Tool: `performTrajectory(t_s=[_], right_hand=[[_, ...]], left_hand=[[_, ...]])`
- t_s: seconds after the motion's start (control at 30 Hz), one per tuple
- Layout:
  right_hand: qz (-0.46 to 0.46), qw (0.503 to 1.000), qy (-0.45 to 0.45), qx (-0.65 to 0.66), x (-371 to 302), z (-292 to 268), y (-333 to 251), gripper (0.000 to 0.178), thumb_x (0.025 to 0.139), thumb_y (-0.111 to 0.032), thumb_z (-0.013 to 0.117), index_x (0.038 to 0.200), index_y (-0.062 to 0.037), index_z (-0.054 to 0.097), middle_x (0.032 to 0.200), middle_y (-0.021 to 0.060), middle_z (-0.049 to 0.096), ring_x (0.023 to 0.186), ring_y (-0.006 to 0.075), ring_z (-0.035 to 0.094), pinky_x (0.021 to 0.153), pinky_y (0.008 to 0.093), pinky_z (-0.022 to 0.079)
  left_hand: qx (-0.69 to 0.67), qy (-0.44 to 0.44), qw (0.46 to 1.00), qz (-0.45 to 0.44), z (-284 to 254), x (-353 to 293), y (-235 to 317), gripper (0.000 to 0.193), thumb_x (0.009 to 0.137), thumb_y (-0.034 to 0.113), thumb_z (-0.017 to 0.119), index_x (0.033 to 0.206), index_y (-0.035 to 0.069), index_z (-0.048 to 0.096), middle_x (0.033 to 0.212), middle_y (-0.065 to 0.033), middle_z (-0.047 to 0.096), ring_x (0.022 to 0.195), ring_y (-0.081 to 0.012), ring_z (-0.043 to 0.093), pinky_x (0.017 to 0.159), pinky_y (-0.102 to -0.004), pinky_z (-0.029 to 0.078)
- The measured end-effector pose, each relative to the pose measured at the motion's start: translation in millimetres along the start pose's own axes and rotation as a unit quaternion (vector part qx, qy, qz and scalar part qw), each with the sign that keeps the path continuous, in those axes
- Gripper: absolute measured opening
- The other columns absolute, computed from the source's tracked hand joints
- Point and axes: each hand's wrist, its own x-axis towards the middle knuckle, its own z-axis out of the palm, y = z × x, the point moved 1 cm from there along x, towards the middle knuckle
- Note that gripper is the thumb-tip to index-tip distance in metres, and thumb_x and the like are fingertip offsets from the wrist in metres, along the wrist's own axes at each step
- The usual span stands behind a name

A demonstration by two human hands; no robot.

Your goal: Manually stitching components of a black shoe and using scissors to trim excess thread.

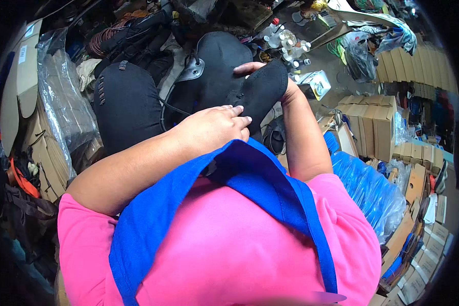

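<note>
I hold a black shoe [262, 89] in front of my chest, sole side toward me. My right hand [255, 69] grips it from behind at its far end; only the fingers show over the top. My left hand [217, 127] rests its fingertips on the shoe's near edge, fingers together. A black shoe last on a metal stand [214, 61] sits just beyond the shoe. My knees in black ripped trousers [125, 99] are below. A blue apron [260, 178] over a pink shirt fills the lower picture.
Stacks of brown cardboard boxes [377, 127] stand to the right, with a blue plastic bag [367, 188] beside me. Flat cardboard in clear plastic [61, 112] leans at the left. Small bottles [285, 43] and clutter lie on the floor ahead.
</note>
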Motion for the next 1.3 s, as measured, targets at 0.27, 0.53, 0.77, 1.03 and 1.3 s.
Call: performTrajectory(t_s=[0.27,0.53,0.77,1.03,1.3], right_hand=[[-0.076,0.993,-0.085,-0.014,-3,12,-28,0.053,0.071,-0.013,0.077,0.120,-0.0009,0.060,0.115,0.0099,0.064,0.100,0.0144,0.061,0.088,0.0308,0.051],[0.037,0.997,0.062,-0.014,12,23,-30,0.029,0.085,-0.034,0.071,0.083,-0.0057,0.066,0.073,-0.0058,0.058,0.067,0.0046,0.048,0.061,0.0231,0.038],[0.100,0.989,0.052,-0.096,27,21,-39,0.029,0.087,-0.037,0.068,0.074,-0.0112,0.061,0.068,-0.0096,0.048,0.065,0.0031,0.039,0.060,0.0226,0.031],[0.096,0.989,0.013,-0.114,38,45,-65,0.031,0.085,-0.038,0.069,0.075,-0.0092,0.064,0.066,-0.0068,0.053,0.062,0.0046,0.043,0.058,0.0229,0.034],[0.047,0.978,0.085,-0.186,40,35,-37,0.031,0.081,-0.030,0.076,0.068,-0.0052,0.062,0.061,-0.0050,0.054,0.057,0.0043,0.044,0.053,0.0232,0.036]], left_hand=[[0.011,0.084,0.988,-0.126,-1,27,-5,0.066,0.060,0.010,0.077,0.120,0.009,0.049,0.109,-0.0115,0.051,0.085,-0.0303,0.061,0.077,-0.0405,0.052],[-0.722,0.368,0.467,-0.355,2,-18,-69,0.022,0.086,0.005,0.060,0.106,-0.004,0.057,0.095,-0.0105,0.064,0.086,-0.0156,0.063,0.074,-0.0295,0.053],[0.046,0.224,0.946,-0.228,-41,-23,-53,0.074,0.068,0.043,0.076,0.128,0.011,0.049,0.136,-0.0087,0.045,0.127,-0.0274,0.041,0.109,-0.0486,0.023],[0.055,0.061,0.959,-0.273,-1,-43,-50,0.091,0.063,0.037,0.079,0.137,0.006,0.036,0.149,-0.0148,0.031,0.141,-0.0332,0.026,0.113,-0.0580,0.012],[0.003,-0.065,0.940,-0.336,14,-33,-27,0.110,0.070,0.046,0.071,0.146,-0.004,0.008,0.151,-0.0314,0.016,0.141,-0.0412,0.021,0.114,-0.0562,0.011]])
